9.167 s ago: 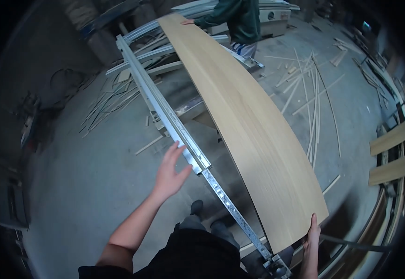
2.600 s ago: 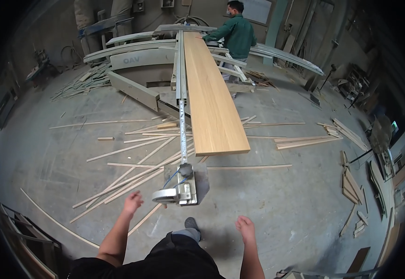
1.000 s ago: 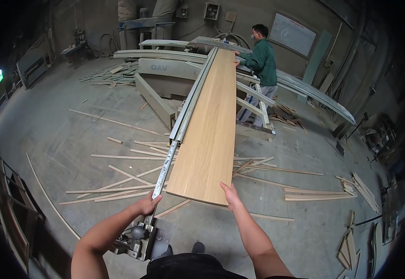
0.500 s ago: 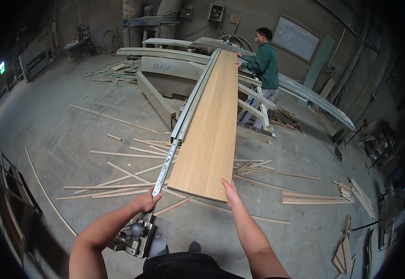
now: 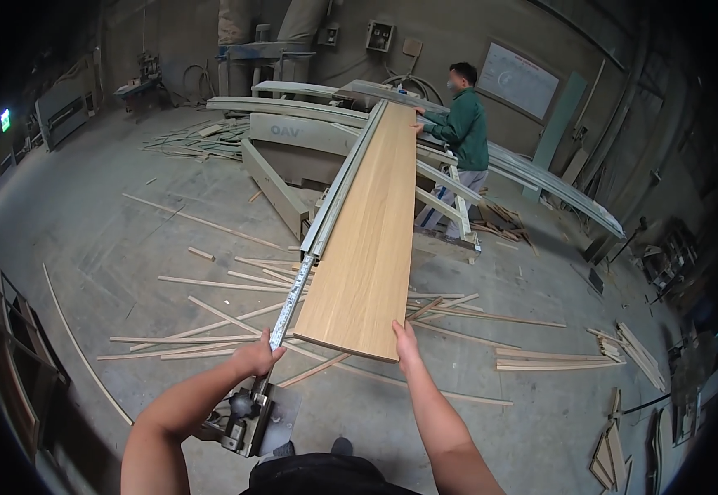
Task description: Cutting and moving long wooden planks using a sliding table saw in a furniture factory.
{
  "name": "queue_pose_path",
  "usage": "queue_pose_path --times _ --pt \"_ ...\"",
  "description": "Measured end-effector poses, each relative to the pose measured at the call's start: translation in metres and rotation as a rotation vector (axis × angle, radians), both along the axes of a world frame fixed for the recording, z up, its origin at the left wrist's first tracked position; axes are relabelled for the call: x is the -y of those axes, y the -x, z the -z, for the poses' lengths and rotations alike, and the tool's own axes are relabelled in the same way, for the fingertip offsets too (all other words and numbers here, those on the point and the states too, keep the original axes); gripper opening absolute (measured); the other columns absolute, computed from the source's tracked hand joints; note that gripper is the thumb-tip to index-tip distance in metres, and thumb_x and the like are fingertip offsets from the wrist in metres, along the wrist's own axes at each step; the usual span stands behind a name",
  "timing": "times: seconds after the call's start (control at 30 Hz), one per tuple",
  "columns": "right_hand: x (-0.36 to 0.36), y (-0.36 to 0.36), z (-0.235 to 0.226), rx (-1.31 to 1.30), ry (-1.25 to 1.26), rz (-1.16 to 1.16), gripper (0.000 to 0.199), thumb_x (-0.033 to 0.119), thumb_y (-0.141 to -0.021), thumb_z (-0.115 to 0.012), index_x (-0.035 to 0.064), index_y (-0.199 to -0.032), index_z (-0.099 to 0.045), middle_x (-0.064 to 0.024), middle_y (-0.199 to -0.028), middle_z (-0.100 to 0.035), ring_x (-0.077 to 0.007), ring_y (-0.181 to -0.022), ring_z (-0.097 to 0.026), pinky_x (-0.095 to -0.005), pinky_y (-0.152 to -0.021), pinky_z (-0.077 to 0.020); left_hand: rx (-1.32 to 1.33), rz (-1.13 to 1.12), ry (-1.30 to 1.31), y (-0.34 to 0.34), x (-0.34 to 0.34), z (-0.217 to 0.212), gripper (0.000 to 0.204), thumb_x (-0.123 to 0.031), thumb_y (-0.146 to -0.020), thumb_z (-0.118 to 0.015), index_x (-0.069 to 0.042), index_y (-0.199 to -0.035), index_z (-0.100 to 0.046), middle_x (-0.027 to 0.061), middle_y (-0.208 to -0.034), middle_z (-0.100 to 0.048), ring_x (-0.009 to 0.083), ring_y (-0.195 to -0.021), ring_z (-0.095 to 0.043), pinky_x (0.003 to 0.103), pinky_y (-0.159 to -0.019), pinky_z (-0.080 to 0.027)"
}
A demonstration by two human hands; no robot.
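Note:
A long, light wood-grain board (image 5: 359, 239) stretches away from me onto the sliding table saw. My right hand (image 5: 406, 342) grips its near right corner, thumb along the edge and the other fingers mostly hidden beneath. To the left, my left hand (image 5: 258, 355) is wrapped round the near part of a narrow metal extension rail (image 5: 290, 299). That rail slides out from the saw's long aluminium fence (image 5: 347, 181), which runs along the board's left edge. A black-knobbed metal stop block (image 5: 246, 408) sits at the rail's near end, just below my left hand.
A co-worker in a green jacket (image 5: 467, 124) stands at the far right side, hands by the board's far end. Several thin wood strips (image 5: 210, 340) lie scattered over the floor under the board. More offcuts (image 5: 553, 360) lie to the right. The saw's frame (image 5: 276, 186) juts out left.
The view has shifted slightly, and the co-worker's head is a little lower in it. Both my hands keep their holds on the rail and the board.

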State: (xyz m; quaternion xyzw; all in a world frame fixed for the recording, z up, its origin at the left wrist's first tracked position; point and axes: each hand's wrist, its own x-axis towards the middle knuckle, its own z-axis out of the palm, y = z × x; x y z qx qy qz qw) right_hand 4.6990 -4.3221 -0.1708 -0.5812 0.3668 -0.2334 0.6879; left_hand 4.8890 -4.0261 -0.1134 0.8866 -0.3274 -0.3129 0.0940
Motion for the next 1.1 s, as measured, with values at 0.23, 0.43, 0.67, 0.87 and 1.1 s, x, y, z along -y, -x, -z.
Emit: queue_pose_path --times 0.23,0.43,0.67,0.87,1.1 --pt "-0.016 0.007 -0.008 0.123 -0.108 -0.046 0.057 0.030 -0.092 -0.052 0.0006 -0.137 -0.033 -0.0125 -0.134 -0.046 -0.0208 -0.122 -0.044 -0.0319 -0.101 -0.0336 0.051 0.004 -0.038 0.001 -0.004 0.007 0.074 -0.052 -0.090 -0.042 0.010 -0.128 -0.029 0.0308 -0.110 -0.058 0.0399 -0.106 -0.057 0.045 -0.091 -0.044" --pt "-0.010 0.009 -0.014 0.092 -0.069 -0.064 0.056 0.033 -0.095 -0.048 0.0009 -0.138 -0.032 -0.0107 -0.133 -0.047 -0.0200 -0.123 -0.042 -0.0316 -0.102 -0.0321 0.094 0.063 -0.090 -0.013 0.012 0.011 0.065 -0.051 -0.089 -0.044 0.008 -0.116 -0.038 0.0299 -0.107 -0.059 0.0392 -0.105 -0.057 0.044 -0.091 -0.045" --pt "-0.034 0.069 0.042 0.069 -0.224 0.201 0.073 0.052 -0.091 -0.047 0.0019 -0.141 -0.029 -0.0119 -0.147 -0.027 -0.0260 -0.134 -0.028 -0.0393 -0.108 -0.0225 0.074 0.067 -0.063 -0.009 0.009 0.005 0.062 -0.048 -0.090 -0.043 0.008 -0.116 -0.037 0.0278 -0.109 -0.059 0.0388 -0.105 -0.057 0.045 -0.091 -0.044" --pt "-0.101 0.271 0.252 -0.410 -0.647 0.210 0.054 0.057 -0.091 -0.041 0.0076 -0.111 -0.051 -0.0103 -0.091 -0.054 -0.0245 -0.075 -0.054 -0.0426 -0.065 -0.0486 0.048 0.121 -0.056 -0.001 0.018 -0.005 0.061 -0.047 -0.090 -0.043 0.007 -0.117 -0.036 0.0268 -0.110 -0.059 0.0373 -0.105 -0.058 0.044 -0.091 -0.045" --pt "-0.164 0.315 0.225 -0.800 -0.615 0.101 0.056 0.056 -0.090 -0.045 0.0045 -0.110 -0.051 -0.0161 -0.100 -0.058 -0.0262 -0.077 -0.056 -0.0429 -0.066 -0.0492 0.073 0.099 -0.133 -0.006 0.005 -0.004 0.060 -0.047 -0.090 -0.043 0.007 -0.117 -0.035 0.0250 -0.111 -0.060 0.0360 -0.105 -0.058 0.044 -0.090 -0.045"
